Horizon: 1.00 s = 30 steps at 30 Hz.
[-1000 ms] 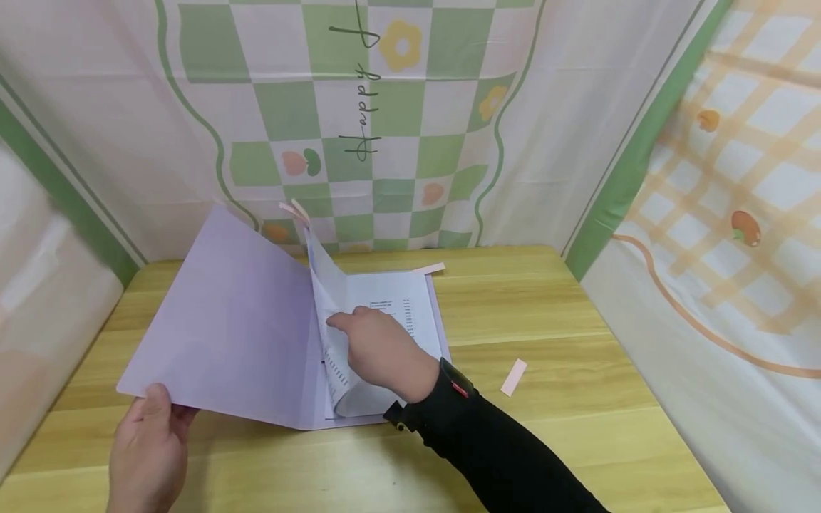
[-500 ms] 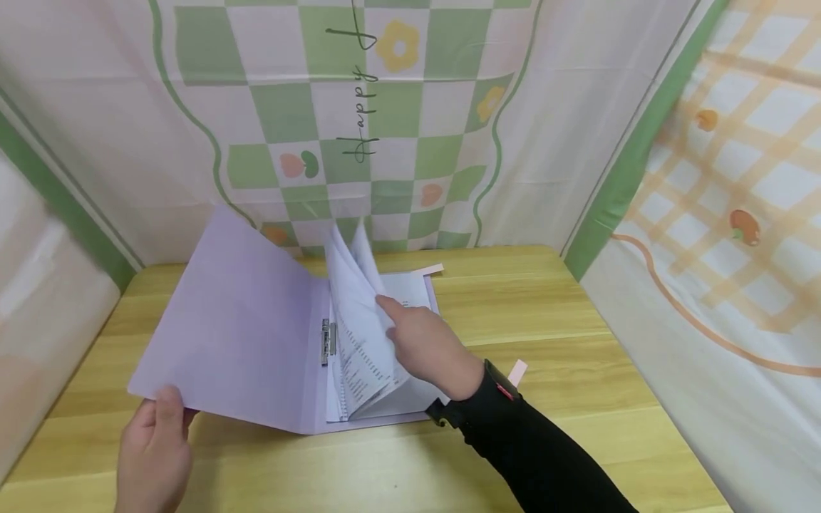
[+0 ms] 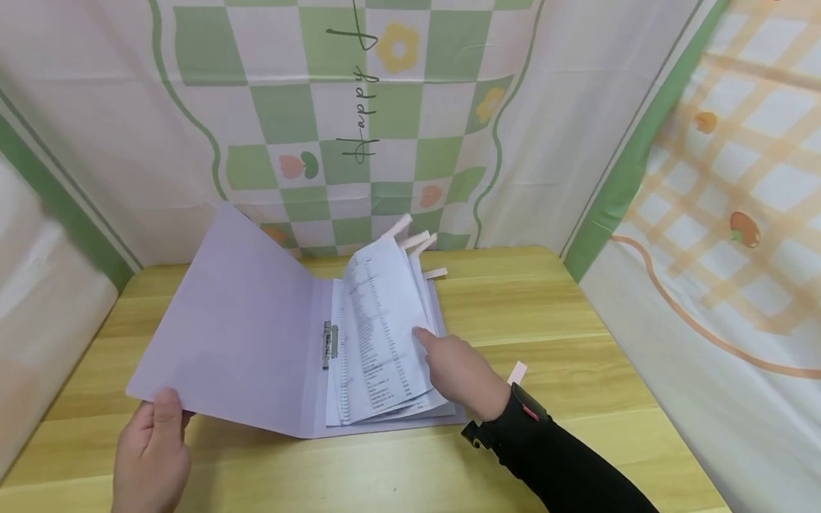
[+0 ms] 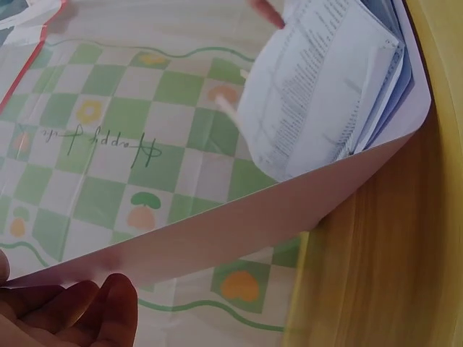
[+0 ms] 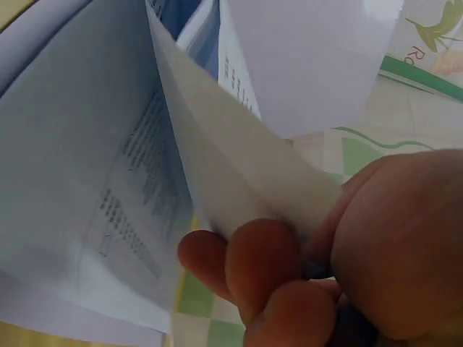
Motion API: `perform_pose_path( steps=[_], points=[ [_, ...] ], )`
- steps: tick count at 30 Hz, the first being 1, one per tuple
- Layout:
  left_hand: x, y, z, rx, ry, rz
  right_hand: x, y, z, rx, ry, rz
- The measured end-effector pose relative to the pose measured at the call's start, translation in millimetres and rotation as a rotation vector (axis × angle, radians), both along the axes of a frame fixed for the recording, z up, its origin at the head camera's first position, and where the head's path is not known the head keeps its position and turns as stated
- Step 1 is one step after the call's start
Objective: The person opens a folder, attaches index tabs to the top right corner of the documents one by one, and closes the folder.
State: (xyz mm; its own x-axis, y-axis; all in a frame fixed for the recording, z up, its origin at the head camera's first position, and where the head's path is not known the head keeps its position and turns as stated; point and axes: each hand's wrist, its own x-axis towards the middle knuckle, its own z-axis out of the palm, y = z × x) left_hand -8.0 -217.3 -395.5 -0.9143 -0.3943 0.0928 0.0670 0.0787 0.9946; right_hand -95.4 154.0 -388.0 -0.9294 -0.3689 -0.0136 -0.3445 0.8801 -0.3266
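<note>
A light purple folder (image 3: 237,320) lies open on the table, its left cover raised at a slant. My left hand (image 3: 152,452) pinches that cover at its lower left corner, thumb on the inner face and fingers behind. Printed pages (image 3: 378,320) stand partly lifted over the folder's right side, with pale pink tabs (image 3: 417,241) sticking out at their top. Their right edge is pinched by my right hand (image 3: 462,370); the right wrist view shows thumb and fingers closed on the paper (image 5: 246,159). A metal clip (image 3: 330,344) sits along the fold.
A loose pink paper strip (image 3: 517,372) lies on the wooden table (image 3: 577,427), right of the folder and partly behind the right wrist. Patterned cloth (image 3: 398,107) hangs behind the table and at both sides.
My right hand has moved right and toward me, bringing the lifted pages from the fold back over the right side. The clip has come into view. My left hand still holds the cover.
</note>
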Motion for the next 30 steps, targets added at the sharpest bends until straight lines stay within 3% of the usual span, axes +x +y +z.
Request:
perform_pose_path(
  steps=[6,14,21,30],
  points=[
    [-2.1,-2.1,-0.1,-0.078,-0.023,0.024,2.4,2,-12.9,0.042,-0.017,0.021],
    [-3.2,-1.7,0.5,-0.043,0.006,0.033,1.2,6,-24.2,0.103,-0.060,-0.003],
    [-3.9,-2.3,1.4,-0.053,-0.015,0.034,1.0,11,-33.4,0.150,-0.095,-0.008],
    [-5.0,0.6,5.1,-0.070,-0.035,0.059,6.0,6,-26.8,0.128,-0.111,-0.048]
  ],
)
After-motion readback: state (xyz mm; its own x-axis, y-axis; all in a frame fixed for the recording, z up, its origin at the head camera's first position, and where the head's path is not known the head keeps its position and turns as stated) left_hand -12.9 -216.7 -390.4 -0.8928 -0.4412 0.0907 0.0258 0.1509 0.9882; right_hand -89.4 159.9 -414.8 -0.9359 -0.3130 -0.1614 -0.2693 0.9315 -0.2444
